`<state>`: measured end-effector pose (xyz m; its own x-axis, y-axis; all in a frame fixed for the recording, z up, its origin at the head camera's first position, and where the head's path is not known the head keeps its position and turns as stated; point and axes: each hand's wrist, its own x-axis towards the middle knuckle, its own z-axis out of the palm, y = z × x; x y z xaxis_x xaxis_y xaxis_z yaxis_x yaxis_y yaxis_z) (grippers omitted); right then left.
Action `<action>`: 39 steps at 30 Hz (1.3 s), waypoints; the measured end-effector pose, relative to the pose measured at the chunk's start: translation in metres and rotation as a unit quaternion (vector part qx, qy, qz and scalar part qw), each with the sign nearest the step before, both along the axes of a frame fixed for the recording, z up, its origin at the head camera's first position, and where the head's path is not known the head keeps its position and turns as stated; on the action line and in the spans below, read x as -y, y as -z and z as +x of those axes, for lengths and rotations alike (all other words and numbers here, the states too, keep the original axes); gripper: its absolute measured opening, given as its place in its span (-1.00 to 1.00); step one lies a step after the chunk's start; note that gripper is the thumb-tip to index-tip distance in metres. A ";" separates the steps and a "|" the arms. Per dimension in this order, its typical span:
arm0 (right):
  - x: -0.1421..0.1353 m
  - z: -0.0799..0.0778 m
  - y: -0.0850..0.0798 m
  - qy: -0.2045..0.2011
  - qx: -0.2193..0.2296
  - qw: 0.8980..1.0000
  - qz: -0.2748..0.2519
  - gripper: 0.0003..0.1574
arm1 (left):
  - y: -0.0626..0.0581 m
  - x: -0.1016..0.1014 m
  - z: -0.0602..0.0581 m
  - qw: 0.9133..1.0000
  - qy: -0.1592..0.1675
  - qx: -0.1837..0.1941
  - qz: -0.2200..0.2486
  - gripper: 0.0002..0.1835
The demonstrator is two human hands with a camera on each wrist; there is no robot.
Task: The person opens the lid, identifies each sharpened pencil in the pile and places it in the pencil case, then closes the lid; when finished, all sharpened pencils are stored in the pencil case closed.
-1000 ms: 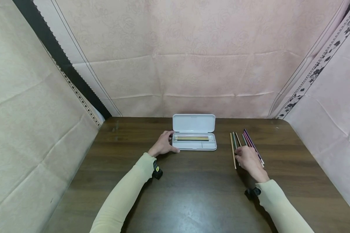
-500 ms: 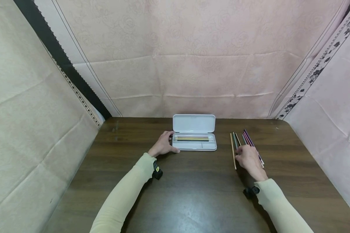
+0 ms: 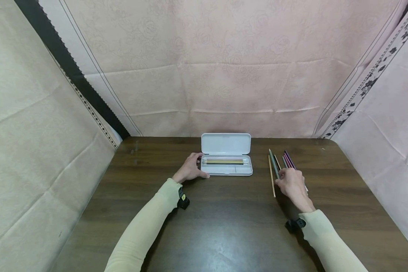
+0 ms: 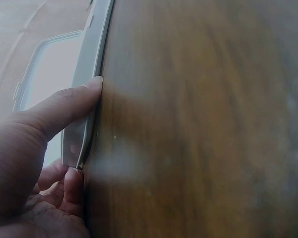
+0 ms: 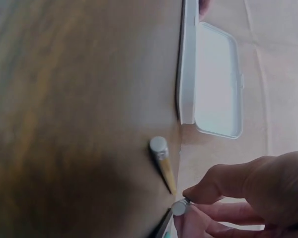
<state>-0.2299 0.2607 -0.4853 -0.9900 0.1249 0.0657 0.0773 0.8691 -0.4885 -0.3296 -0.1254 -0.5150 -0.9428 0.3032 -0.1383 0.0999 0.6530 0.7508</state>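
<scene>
My left hand (image 3: pixel 190 167) grips the left end of an open white pencil case (image 3: pixel 243 170). In the left wrist view its thumb (image 4: pixel 69 105) lies along the front wall and the other fingers curl round the corner. Several pencils (image 3: pixel 224 161) lie in the case's back compartment. At the right, my right hand (image 3: pixel 291 184) pinches a green pencil (image 3: pixel 273 163) between thumb and fingers; its silver end (image 5: pixel 180 207) shows in the right wrist view. A yellow pencil (image 3: pixel 271 176) lies just left of that hand. Purple pencils (image 3: pixel 288 160) and others lie partly hidden beneath it.
The case's lid (image 3: pixel 226 143) stands raised at the back. Brown wooden table (image 3: pixel 221 223) extends between the arms and toward the front. Pale patterned cloth (image 3: pixel 224 75) hangs behind the table and at both sides.
My right hand has risen slightly with the green pencil, which has shifted away from the body and now slants past the yellow pencil's tip. The left hand and case have not moved.
</scene>
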 end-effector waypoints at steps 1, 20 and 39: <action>0.001 0.000 -0.001 0.002 -0.001 1.000 -0.004 -0.71 | 0.000 0.000 0.000 1.000 0.000 0.001 0.000 0.07; 0.016 0.005 -0.021 -0.018 -0.119 0.992 -0.027 -0.73 | 0.003 0.001 -0.001 1.000 0.001 0.002 0.004 0.07; 0.042 -0.011 -0.033 -0.121 -0.182 0.974 -0.062 -0.76 | 0.000 0.000 0.000 1.000 0.001 0.000 -0.005 0.08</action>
